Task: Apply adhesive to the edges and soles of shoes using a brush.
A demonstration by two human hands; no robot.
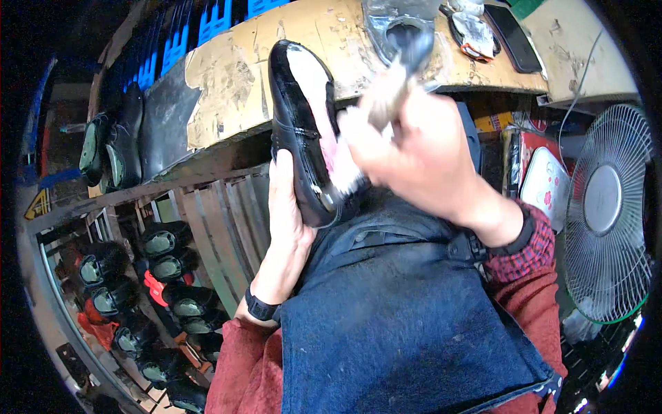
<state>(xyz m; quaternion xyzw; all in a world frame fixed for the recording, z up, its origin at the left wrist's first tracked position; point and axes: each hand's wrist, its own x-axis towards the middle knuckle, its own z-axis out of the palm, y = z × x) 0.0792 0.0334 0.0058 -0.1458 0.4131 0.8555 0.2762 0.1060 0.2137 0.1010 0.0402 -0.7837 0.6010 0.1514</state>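
Observation:
My left hand (284, 207) grips a glossy black shoe (301, 131) by its near end, fingers wrapped round the side. The shoe stands tilted, its far end over the table edge. A pale strip along one face turns from white at the far end to pink nearer me. My right hand (431, 148) is closed round a brush (387, 96), blurred by motion. Whitish bristles show below the fist, against the near end of the shoe. Just beyond the brush sits a stained, dark-mouthed container (400, 31) on the table.
The worn table (234, 86) carries a phone (514, 39) and a small crumpled packet (474, 34) at the right. Two black shoes (124, 141) stand at the left. Several more dark shoes (169, 241) fill a rack below. A fan (603, 200) stands close on my right.

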